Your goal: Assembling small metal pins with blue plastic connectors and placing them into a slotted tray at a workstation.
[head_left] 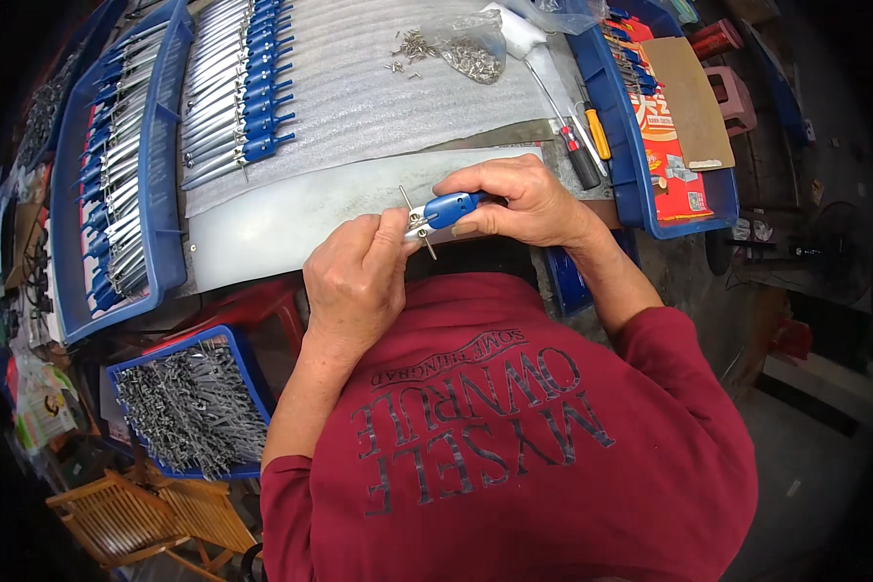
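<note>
A blue-and-silver part is up between the two hands, near the front edge of the table and just above the person's dark red shirt. The left hand is closed, fingers curled in, with its thumb and forefinger pinching the silver end. The right hand is partly closed, its thumb and forefinger gripping the blue end from either side. A thin metal pin sticks out crosswise near the middle of the part (its other end shows on the far side, by the left fingertips).

Beyond the hands lies a bare white board, and past it a pale foam sheet. A row of similar parts is set side by side on the foam, blue ends to the right. Farther right, a clear bag holds small screws, with loose screws beside it. A yellow-handled screwdriver lies next to one with a red-and-black handle.

A long blue tray of more parts stands at the left; another blue tray at the right holds cardboard. Low on the left, a blue bin is heaped with dark metal pieces.
</note>
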A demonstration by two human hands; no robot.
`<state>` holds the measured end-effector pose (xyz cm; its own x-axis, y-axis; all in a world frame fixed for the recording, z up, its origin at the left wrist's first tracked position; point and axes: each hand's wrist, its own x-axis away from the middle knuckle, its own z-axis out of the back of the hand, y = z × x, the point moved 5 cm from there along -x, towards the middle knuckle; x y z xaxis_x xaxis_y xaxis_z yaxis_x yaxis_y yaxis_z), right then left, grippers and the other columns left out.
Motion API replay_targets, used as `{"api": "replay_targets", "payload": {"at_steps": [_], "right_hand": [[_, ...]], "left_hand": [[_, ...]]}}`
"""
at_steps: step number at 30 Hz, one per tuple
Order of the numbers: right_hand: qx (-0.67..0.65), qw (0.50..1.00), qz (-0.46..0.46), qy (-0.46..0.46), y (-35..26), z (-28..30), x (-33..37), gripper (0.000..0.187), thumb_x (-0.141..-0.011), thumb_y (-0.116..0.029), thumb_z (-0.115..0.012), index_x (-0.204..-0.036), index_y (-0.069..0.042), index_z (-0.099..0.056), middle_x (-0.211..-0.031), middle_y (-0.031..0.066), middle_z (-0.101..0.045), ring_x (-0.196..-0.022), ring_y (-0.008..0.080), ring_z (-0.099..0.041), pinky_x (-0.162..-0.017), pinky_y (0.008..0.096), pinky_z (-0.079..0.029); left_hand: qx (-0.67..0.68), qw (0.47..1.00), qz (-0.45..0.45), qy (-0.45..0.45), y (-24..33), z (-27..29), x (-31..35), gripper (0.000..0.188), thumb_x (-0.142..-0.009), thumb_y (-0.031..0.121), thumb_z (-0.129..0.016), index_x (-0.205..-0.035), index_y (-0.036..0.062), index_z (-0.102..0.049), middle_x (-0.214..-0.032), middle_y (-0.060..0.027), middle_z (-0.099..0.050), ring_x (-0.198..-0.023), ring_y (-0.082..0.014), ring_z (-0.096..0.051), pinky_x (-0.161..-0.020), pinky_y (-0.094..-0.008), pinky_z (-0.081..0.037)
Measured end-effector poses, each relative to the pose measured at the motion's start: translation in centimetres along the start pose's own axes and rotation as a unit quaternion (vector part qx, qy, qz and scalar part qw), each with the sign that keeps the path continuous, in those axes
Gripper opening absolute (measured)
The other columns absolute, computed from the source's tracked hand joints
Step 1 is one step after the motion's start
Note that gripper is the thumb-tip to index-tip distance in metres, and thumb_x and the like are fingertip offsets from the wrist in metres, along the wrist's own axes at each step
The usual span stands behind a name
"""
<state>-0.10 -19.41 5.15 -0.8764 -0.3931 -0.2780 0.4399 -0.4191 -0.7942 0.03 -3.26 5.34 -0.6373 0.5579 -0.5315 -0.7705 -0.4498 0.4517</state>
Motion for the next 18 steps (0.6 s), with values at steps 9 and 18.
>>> {"api": "replay_targets", "payload": {"at_steps": [9,18], "right_hand": [[-0.019,1.000,-0.007,-0.008,0.12,-0.04,-0.08,0.027,-0.071,-0.019,-0.065,-0.092,-0.003,-0.058,-0.076,0.0098,-0.061,-0.067,0.0217,-0.059,-0.060,0.0287,-0.046],[0.009,1.000,0.002,0.007,0.08,-0.12,0.01,0.028,-0.070,-0.016,-0.066,-0.093,-0.003,-0.058,-0.077,0.0106,-0.060,-0.068,0.0215,-0.059,-0.060,0.0288,-0.046]], "left_hand": [[-0.002,1.000,-0.012,0.002,-0.04,0.02,0.08,0.029,-0.065,0.008,-0.064,-0.093,0.0024,-0.054,-0.068,-0.0075,-0.048,-0.055,-0.0229,-0.050,-0.046,-0.0330,-0.040],[0.002,1.000,0.001,0.001,-0.14,-0.13,0.07,0.029,-0.066,0.007,-0.063,-0.092,0.0029,-0.053,-0.067,-0.0069,-0.047,-0.054,-0.0226,-0.049,-0.046,-0.0329,-0.039]]}}
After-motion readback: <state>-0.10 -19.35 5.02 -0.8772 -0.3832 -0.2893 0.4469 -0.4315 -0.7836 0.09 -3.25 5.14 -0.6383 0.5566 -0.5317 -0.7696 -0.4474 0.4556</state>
